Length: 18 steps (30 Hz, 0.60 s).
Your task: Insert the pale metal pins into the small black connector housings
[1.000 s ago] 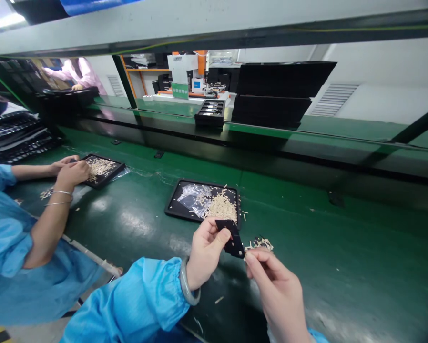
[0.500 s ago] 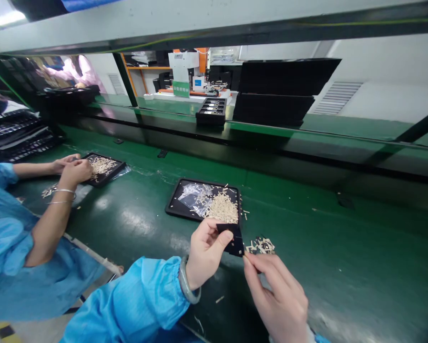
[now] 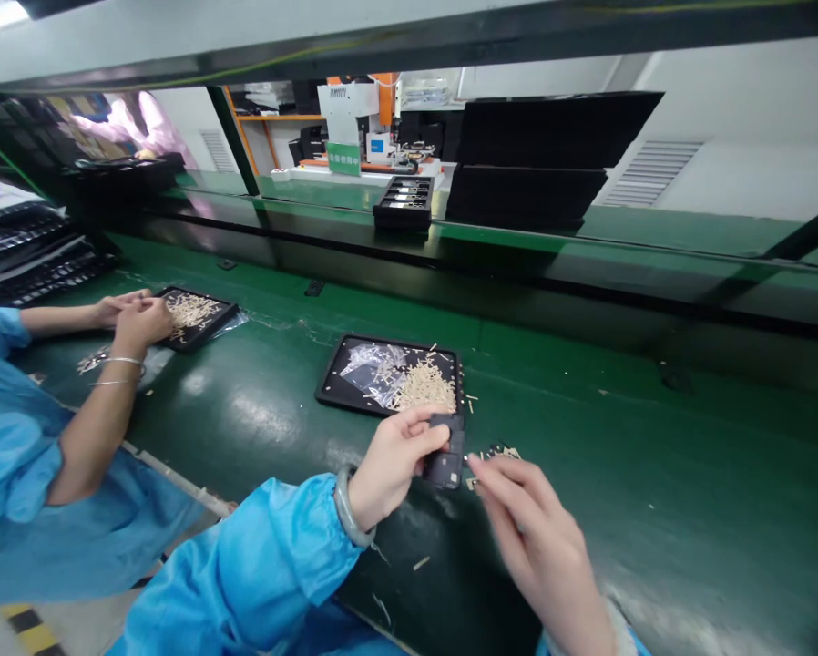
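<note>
My left hand [image 3: 395, 460] pinches a flat black plate [image 3: 443, 466] between thumb and fingers, with a small pale square near its lower right corner. Just right of the plate, my right hand [image 3: 538, 528] has thumb and forefinger pressed together; a tiny bit shows at the tips, too small to name. Behind my left hand lies a black tray [image 3: 327, 387] with a heap of small beige strips [image 3: 426, 384] and a clear plastic bag [image 3: 374, 369]. A little pile of mixed scraps [image 3: 508, 452] lies on the table, partly hidden behind my right fingers.
To the left, a co-worker's hands [image 3: 139, 319] work over another black tray [image 3: 208, 335] of beige strips. A shelf behind the green table [image 3: 655, 510] carries a stack of small black trays [image 3: 403, 205] and large black panels [image 3: 525, 182]. A beam crosses overhead.
My right fingertips have come away slightly from the plate's edge. The plate has tilted, so its face now looks greyer and shows more detail. The view has shifted a little.
</note>
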Available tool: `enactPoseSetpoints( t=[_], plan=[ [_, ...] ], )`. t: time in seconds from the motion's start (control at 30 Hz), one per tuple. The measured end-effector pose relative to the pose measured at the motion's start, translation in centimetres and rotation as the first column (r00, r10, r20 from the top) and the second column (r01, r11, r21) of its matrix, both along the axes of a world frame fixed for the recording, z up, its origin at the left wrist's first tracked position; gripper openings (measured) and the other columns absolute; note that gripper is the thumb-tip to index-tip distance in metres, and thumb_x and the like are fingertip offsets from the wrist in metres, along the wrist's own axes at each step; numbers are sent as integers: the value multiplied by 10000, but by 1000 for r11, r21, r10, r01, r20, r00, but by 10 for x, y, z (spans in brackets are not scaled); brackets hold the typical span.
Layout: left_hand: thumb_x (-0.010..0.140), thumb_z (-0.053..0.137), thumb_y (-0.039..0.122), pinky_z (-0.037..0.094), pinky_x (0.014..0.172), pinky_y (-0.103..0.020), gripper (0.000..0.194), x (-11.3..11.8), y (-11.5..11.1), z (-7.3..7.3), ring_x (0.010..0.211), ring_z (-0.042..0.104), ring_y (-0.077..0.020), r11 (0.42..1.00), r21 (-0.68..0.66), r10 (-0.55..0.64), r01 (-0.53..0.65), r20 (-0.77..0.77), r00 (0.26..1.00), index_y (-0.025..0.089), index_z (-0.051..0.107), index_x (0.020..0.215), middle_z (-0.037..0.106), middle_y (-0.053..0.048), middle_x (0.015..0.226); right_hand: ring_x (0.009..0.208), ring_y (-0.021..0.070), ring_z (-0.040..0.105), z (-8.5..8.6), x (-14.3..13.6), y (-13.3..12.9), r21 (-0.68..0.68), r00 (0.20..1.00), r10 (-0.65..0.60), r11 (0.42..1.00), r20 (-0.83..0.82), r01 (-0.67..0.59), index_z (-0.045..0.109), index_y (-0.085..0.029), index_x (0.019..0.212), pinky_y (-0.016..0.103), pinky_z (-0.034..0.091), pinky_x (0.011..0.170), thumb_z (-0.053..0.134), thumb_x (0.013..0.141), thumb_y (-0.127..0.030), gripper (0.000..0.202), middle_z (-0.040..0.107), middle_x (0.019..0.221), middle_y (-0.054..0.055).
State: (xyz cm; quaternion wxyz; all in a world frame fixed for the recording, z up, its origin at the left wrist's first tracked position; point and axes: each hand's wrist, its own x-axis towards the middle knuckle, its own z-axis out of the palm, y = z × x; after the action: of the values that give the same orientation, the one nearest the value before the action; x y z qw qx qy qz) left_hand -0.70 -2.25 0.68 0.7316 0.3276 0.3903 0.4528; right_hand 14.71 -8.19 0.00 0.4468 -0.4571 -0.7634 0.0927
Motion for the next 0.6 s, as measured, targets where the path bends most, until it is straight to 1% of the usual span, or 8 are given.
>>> enactPoseSetpoints(
  t=[0.1,0.17,0.27,0.33,0.4,0.47,0.53,0.6],
  plan=[
    [636,729,333,381,466,-172,555,1,-1,-5,503,497,-70,986,-90,-143,141,-10,990,131,522,1109,539,23,624,776,170,599,-3,0,2,-4,998,53,999,33,-53,638,-217,1015,265,483,648,499,844,-79,260,591,877,72],
    [709,632,461,380,433,-183,558,2,-2,-7,500,505,-87,972,-106,-217,211,-49,975,149,480,1146,531,10,654,759,162,596,-4,-1,1,-12,999,29,1000,-23,-29,643,-215,965,257,479,648,508,840,-81,227,592,844,59],
    [769,495,563,372,418,-178,535,2,-3,-8,572,495,-91,973,35,-223,230,-149,964,178,484,1141,507,-26,800,742,156,587,-5,0,1,-103,984,-84,992,-156,69,632,-209,938,252,472,648,529,840,-115,171,599,842,51],
    [727,606,478,407,507,-184,455,3,-4,-8,663,486,-88,946,232,-169,225,-238,956,177,549,1063,489,-39,912,714,156,579,-5,1,1,-194,962,-151,975,-227,108,640,-212,892,252,469,625,563,830,-163,110,605,824,43],
    [711,662,350,424,640,-207,281,3,-5,-9,732,492,-100,895,383,-102,227,-320,942,148,613,901,512,-38,905,674,157,571,-5,0,1,-287,941,-180,953,-287,94,650,-211,847,255,466,595,591,813,-214,68,605,784,35],
    [754,619,276,413,707,-227,146,4,-6,-10,754,509,-119,873,434,-53,224,-373,926,130,617,759,551,-30,805,609,152,558,-5,-1,0,-390,902,-215,919,-373,58,643,-208,908,260,465,558,606,798,-255,126,588,721,18],
    [775,582,235,408,700,-233,129,3,-6,-11,729,519,-126,875,431,-32,221,-405,914,128,606,707,567,-21,733,546,140,542,-4,-3,-1,-482,837,-265,876,-479,1,602,-206,1026,264,467,540,611,792,-285,248,572,677,-3],
    [766,583,199,406,691,-230,103,2,-6,-10,717,522,-125,867,443,-19,227,-427,904,128,608,695,576,-19,727,523,131,536,-4,-4,-2,-545,778,-303,836,-551,-60,592,-202,1030,265,468,555,608,796,-306,257,571,636,-15]
  ],
)
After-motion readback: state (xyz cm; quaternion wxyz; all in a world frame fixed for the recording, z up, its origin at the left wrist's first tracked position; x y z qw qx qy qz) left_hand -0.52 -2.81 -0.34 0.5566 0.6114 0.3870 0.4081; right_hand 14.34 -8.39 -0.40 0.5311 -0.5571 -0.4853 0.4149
